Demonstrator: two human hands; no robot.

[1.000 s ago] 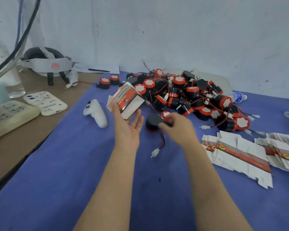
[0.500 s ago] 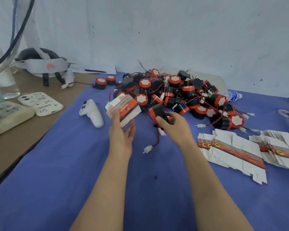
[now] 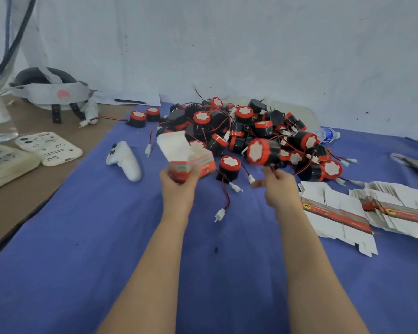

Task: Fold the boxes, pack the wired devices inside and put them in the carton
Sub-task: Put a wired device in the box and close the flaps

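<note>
Both hands hold something over the desk: the left hand grips an open-topped folded box, the right hand pinches a wired device at its red wire, just before the device pile.

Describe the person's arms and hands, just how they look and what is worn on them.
The left arm and the right arm are bare as far as the picture shows: no sleeves. The left hand and the right hand wear no gloves; no watch, band or ring shows on either.
</note>
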